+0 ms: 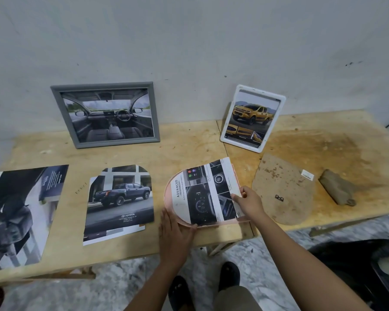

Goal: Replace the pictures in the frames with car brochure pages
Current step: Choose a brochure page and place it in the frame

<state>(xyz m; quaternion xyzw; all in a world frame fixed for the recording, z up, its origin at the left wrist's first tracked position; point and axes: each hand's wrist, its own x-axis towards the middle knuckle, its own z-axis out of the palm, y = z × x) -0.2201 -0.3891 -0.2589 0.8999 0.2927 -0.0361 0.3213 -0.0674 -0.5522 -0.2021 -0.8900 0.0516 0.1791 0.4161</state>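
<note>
An arch-shaped pink frame (pixel 169 207) lies flat near the table's front edge with a cut brochure page (pixel 202 194) marked "ADVANCED" on it. My left hand (pixel 174 232) presses on the frame's lower left rim. My right hand (pixel 248 200) pinches the page's right edge. A grey frame (pixel 54 104) with a car-interior picture and a white frame (pixel 283 102) with a yellow pickup picture lean against the wall.
An arch-cut blue-truck page (pixel 121 198) lies on other sheets left of the pink frame. A large brochure (pixel 20 212) is at far left. The brown arch-shaped backing board (pixel 285 194) and a brown stand piece (pixel 336 189) lie to the right.
</note>
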